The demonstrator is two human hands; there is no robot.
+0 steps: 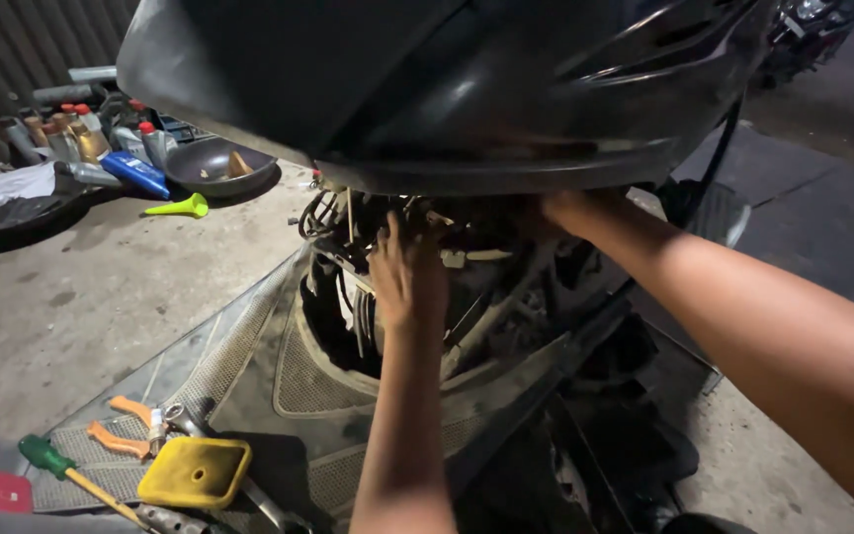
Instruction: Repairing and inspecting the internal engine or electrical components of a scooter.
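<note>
Both hands are up inside the scooter's opened front. Left hand (407, 277) has fingers spread, reaching into the tangle of wires (368, 222) behind the black panel (427, 89), probably feeling for a connector. Right hand (557, 210) is tucked under the panel's edge, likely propping it; I cannot tell its grip, fingers hidden. On the footboard (239, 346), within reach, I see 1 yellow tray (195, 472), orange pliers (126, 425), 1 green-handled screwdriver (56, 465). Oil bottles (101, 138) sit well apart.
</note>
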